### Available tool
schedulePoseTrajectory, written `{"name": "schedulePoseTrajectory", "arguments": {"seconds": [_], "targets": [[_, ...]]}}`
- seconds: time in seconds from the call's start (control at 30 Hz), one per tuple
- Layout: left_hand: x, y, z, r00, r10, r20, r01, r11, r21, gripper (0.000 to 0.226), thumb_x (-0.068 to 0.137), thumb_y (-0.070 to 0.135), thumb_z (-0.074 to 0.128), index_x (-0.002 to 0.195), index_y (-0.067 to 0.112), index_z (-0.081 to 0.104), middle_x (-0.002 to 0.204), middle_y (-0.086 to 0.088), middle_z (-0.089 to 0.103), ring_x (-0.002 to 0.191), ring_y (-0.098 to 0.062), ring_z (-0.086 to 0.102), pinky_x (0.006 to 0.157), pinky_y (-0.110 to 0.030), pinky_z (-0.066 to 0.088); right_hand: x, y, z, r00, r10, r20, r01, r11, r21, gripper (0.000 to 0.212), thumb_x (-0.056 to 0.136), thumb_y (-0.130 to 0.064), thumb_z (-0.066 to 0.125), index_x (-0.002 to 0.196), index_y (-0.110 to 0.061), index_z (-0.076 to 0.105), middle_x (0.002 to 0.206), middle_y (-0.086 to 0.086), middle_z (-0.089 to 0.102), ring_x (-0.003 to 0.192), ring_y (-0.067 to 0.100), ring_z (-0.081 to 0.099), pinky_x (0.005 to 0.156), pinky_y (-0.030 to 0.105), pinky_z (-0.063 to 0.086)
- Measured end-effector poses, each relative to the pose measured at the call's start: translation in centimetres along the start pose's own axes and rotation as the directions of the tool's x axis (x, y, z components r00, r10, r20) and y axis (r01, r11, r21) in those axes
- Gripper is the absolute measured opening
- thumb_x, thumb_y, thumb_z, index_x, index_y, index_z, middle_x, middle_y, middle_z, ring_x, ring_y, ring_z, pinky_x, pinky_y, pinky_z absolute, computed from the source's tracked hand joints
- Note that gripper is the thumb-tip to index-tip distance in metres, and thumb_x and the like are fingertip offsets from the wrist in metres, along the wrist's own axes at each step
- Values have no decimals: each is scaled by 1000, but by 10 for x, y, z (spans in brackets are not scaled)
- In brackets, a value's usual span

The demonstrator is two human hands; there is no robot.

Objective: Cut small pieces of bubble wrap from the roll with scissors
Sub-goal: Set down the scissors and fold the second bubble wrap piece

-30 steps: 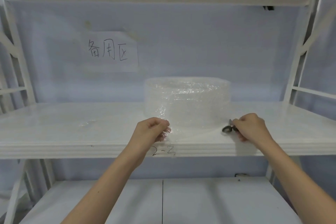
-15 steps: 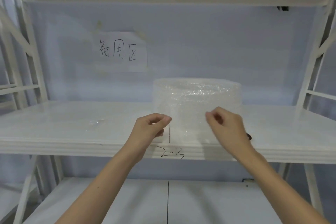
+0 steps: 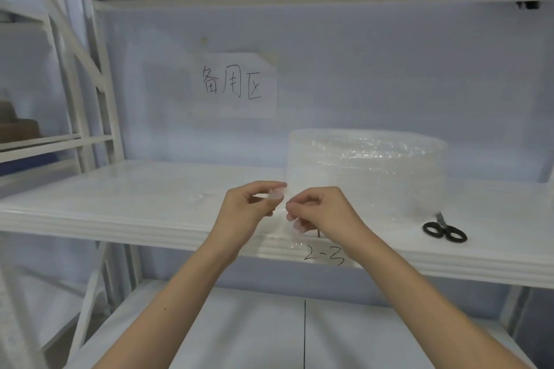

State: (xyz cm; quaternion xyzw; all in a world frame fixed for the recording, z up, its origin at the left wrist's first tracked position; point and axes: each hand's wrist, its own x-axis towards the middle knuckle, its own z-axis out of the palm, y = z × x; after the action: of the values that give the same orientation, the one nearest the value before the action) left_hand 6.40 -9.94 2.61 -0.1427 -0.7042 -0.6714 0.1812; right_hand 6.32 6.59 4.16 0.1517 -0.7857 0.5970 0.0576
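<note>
A wide roll of clear bubble wrap [image 3: 367,171] stands on the white shelf [image 3: 120,204], right of centre. Its loose end [image 3: 283,219] hangs in front of the roll's left side. My left hand [image 3: 247,210] pinches the top of that loose end between thumb and fingers. My right hand [image 3: 322,211] pinches the same sheet just to the right, close to the left hand. Black-handled scissors [image 3: 443,231] lie on the shelf at the roll's right foot, apart from both hands.
A small cut scrap of bubble wrap [image 3: 199,196] lies on the shelf left of my hands. A paper sign with handwriting [image 3: 236,85] hangs on the back wall. The shelf's front edge carries the mark "2-3" [image 3: 323,256]. A lower shelf [image 3: 269,332] runs beneath.
My right hand left the scissors on the shelf and came over to the loose end of the wrap beside my left hand. The view shifted left.
</note>
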Motion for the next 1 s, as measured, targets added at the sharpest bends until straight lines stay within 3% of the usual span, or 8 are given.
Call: {"name": "schedulePoseTrajectory", "arguments": {"seconds": [0.17, 0.27, 0.33, 0.43, 0.6, 0.7, 0.87, 1.0], "targets": [[-3, -3, -13, 997, 69, 46, -70, 998, 9, 19, 88, 7, 69, 94, 22, 79, 112, 4, 67, 71, -1, 63, 71, -14, 50, 6, 0, 11, 998, 68, 15, -70, 979, 192, 13, 87, -9, 68, 92, 2, 74, 74, 10, 75, 61, 16, 68, 65, 25, 60], [-3, -6, -16, 996, 70, 56, -73, 997, 39, 25, 89, 7, 67, 93, 30, 79, 120, 6, 65, 79, -8, 65, 77, -22, 54, 11, 2, 17, 997, 70, 18, -72, 951, 301, 13, 88, -6, 68, 94, 4, 74, 75, 11, 73, 65, 16, 70, 66, 23, 59], [-3, -8, -18, 996, 71, 62, -73, 997, 37, 30, 91, 7, 65, 92, 35, 79, 122, 7, 65, 83, -13, 66, 81, -31, 54, 12, 3, 19, 998, 69, 8, -67, 928, 366, 12, 88, -3, 66, 94, 5, 73, 78, 12, 73, 68, 15, 70, 67, 21, 58], [-6, -10, -18, 996, 63, 71, -67, 996, 56, 34, 92, 9, 64, 93, 39, 78, 122, 10, 65, 81, -10, 64, 79, -27, 54, 12, 2, 22, 997, 74, -8, -63, 903, 424, 12, 89, -2, 64, 95, 3, 74, 83, 13, 75, 72, 13, 72, 68, 19, 57], [-9, -13, -15, 997, 34, 72, -39, 997, 66, 34, 92, 12, 64, 92, 43, 78, 122, 11, 65, 85, -11, 65, 87, -33, 53, 15, 2, 24, 990, 138, -4, -115, 839, 531, 19, 89, -10, 63, 94, 6, 72, 83, 14, 73, 77, 21, 73, 75, 27, 60], [-9, -15, -13, 997, 23, 73, -29, 996, 82, 37, 92, 8, 62, 94, 41, 78, 120, 14, 64, 87, -10, 64, 91, -36, 52, 17, 2, 22, 989, 149, -6, -123, 838, 532, 18, 88, -12, 66, 92, 5, 71, 81, 14, 72, 78, 23, 73, 79, 30, 60], [-10, -15, -9, 998, 8, 68, -10, 1000, 24, 44, 91, -1, 55, 90, 35, 81, 113, 14, 69, 86, -4, 65, 83, -26, 55, 18, 5, 20, 991, 133, -33, -99, 861, 499, 15, 87, -4, 67, 95, 8, 69, 84, 17, 70, 74, 22, 72, 76, 26, 60], [-10, -17, -8, 999, -32, 16, 33, 997, -71, 37, 92, -2, 49, 87, 19, 80, 98, 9, 74, 77, -11, 65, 80, -25, 57, 20, 6, 19, 986, 132, -100, -66, 870, 489, 10, 87, -5, 67, 92, 4, 71, 76, 12, 73, 69, 19, 72, 70, 22, 59]]}}
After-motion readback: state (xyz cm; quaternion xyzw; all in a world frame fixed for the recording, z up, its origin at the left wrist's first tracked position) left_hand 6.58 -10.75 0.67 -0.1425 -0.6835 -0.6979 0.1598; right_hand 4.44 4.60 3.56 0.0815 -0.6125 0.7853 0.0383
